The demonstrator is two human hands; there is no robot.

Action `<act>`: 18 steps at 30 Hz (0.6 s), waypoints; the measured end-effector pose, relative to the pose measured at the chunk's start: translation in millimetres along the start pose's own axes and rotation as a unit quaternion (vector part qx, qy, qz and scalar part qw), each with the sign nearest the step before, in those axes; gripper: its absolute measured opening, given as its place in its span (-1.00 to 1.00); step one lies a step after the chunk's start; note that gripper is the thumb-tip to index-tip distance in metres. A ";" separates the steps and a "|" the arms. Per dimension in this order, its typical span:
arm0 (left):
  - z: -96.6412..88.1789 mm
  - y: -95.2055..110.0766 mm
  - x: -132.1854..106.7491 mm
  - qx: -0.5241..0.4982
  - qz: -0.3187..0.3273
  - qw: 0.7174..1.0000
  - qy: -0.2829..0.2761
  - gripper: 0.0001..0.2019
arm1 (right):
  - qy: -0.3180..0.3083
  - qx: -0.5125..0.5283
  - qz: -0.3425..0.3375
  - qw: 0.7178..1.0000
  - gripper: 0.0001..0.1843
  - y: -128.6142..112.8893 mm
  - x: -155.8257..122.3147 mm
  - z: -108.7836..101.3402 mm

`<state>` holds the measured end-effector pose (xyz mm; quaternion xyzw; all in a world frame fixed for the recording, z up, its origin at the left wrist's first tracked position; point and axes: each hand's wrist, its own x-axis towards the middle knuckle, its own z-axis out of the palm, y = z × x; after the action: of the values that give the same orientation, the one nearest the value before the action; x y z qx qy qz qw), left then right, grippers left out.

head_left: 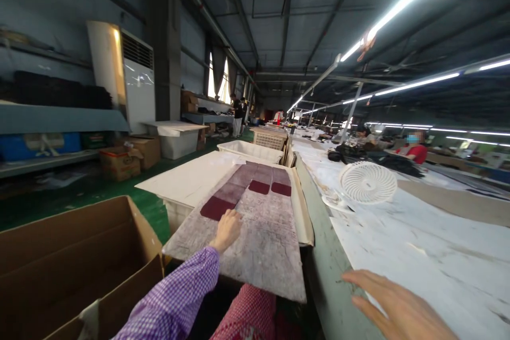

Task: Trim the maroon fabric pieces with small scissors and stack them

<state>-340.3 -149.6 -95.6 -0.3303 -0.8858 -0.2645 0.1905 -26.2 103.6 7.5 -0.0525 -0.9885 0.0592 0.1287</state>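
Head view: left hand (227, 229) touches the maroon piece (216, 207), grip unclear; right hand (398, 311) spread open, well apart.

box (79, 255) left of board (263, 244) | fan (367, 182) on table (438, 255), right

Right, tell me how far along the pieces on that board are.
Done: several dark red pieces lie in rows at the far end of the stained board. In hand: the left hand touches the nearest piece; the right hand is open over the table. Left: the board's near half holds no pieces, so it looks partly filled.
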 end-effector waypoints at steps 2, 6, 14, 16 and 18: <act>-1.6 -29.4 23.0 0.014 -0.017 1.000 -0.001 -0.83 | -0.070 0.001 -0.024 0.997 -0.60 -14.2 25.0 20.0; -0.9 -72.8 59.4 0.039 -0.067 0.997 -0.007 -0.81 | -0.116 -0.017 -0.083 0.990 -0.58 -12.2 78.7 36.4; 18.8 -124.8 107.2 0.052 -0.148 0.987 -0.026 -0.77 | -0.071 -0.030 -0.061 0.995 -0.58 22.4 118.3 68.6; 25.8 -128.5 120.8 0.051 -0.146 0.987 -0.033 -0.80 | -0.067 -0.014 -0.048 0.996 -0.59 22.1 111.9 70.1; 32.6 -131.9 138.0 0.043 -0.133 0.989 -0.044 -0.84 | -0.051 0.002 -0.035 0.998 -0.60 19.1 107.0 68.0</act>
<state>-533.9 -148.0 -95.8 -0.2121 -0.9398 -0.2348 0.1286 -145.1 128.2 -33.7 -0.0151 -0.9950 0.0589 0.0798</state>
